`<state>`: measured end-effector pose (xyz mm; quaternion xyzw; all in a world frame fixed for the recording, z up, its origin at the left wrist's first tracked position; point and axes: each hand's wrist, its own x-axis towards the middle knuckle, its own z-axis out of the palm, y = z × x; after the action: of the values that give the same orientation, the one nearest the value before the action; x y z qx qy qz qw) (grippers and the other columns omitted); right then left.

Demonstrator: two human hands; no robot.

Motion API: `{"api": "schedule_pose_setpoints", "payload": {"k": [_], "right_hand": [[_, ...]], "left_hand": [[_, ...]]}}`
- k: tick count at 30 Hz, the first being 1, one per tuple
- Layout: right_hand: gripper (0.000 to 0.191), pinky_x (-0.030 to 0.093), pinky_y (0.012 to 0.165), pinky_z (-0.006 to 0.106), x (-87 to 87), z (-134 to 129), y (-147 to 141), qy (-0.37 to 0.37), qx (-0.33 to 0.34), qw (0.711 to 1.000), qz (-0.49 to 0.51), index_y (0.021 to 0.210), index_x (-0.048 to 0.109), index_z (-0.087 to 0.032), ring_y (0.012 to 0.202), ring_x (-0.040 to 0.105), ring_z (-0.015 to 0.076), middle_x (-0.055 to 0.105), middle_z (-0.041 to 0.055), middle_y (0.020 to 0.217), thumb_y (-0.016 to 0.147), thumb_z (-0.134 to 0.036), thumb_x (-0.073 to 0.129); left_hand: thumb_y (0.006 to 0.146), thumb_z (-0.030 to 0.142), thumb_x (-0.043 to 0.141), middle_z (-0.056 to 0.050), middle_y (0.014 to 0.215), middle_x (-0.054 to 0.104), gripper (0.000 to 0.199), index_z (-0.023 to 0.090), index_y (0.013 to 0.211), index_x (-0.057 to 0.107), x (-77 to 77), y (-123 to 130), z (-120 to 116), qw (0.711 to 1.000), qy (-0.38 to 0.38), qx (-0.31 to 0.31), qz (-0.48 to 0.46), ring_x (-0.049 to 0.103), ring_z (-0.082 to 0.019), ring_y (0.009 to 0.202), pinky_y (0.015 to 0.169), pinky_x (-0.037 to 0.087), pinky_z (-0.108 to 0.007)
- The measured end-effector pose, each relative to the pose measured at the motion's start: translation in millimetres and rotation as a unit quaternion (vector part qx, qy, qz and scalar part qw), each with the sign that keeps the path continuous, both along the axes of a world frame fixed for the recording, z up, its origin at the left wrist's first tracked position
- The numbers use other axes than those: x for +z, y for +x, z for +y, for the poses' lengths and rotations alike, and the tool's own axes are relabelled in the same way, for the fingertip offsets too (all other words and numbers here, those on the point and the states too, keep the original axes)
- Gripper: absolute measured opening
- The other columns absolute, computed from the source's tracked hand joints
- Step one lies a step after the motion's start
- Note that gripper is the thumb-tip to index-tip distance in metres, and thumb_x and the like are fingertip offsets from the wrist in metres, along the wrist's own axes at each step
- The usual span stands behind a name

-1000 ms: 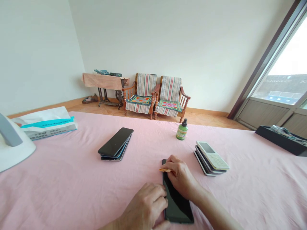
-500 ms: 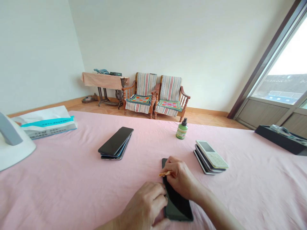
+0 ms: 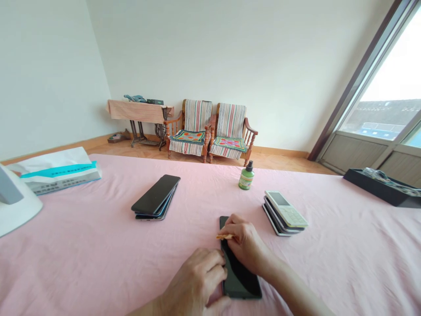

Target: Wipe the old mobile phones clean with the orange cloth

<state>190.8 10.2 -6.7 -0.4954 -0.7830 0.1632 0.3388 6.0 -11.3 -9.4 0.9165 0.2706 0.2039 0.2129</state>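
A black smartphone point(image 3: 241, 276) lies flat on the pink cloth, screen up. My left hand point(image 3: 200, 278) rests along its left edge, fingers curled against the side and thumb near the bottom corner. Pinched in my right hand point(image 3: 245, 241) is a small folded orange-yellow cloth point(image 3: 225, 236), pressed on the upper part of the screen. The palm side of that hand and most of the cloth are hidden. To the right sits a stack of phones point(image 3: 285, 213), with a white keypad phone on top. Another stack of phones point(image 3: 156, 197), topped by a black one, lies to the left.
A green spray bottle point(image 3: 246, 176) stands beyond the phone. At the left are a tissue pack point(image 3: 62, 171) and a white-and-grey appliance point(image 3: 16, 202). A black box point(image 3: 381, 186) holding clear plastic lies at the far right. Two wooden chairs point(image 3: 197, 127) stand behind the pink-covered surface point(image 3: 98, 259).
The whole view has shifted slightly, so things appear a little further left. Both hands keep nearly the same hold, with the cloth at about the same spot on the screen.
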Motion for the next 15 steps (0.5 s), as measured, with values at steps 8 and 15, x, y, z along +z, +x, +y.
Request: {"api": "schedule_pose_setpoints", "payload": {"k": [8,15], "right_hand": [[0.035,0.038,0.059,0.021,7.6,-7,5,-0.011,0.002,1.0,-0.019,0.065,0.068,-0.019,0.07,0.054,0.0124,0.054,0.0,0.072,0.066,0.008,0.045],[0.034,0.042,0.068,0.024,2.4,1,14,-0.007,-0.043,0.999,-0.002,0.082,0.07,-0.019,0.075,0.058,0.0148,0.06,0.0022,0.079,0.072,0.004,0.047]], "left_hand": [[0.067,0.019,0.079,-0.004,0.102,0.064,0.029,0.02,0.093,0.067,6.3,1,-2,1.0,-0.008,0.011,0.008,0.057,-0.023,0.098,0.089,0.048,-0.033],[0.07,0.018,0.077,-0.005,0.104,0.063,0.028,0.02,0.095,0.066,8.0,0,-9,0.999,0.009,0.027,-0.029,0.058,-0.023,0.102,0.093,0.047,-0.034]]}}
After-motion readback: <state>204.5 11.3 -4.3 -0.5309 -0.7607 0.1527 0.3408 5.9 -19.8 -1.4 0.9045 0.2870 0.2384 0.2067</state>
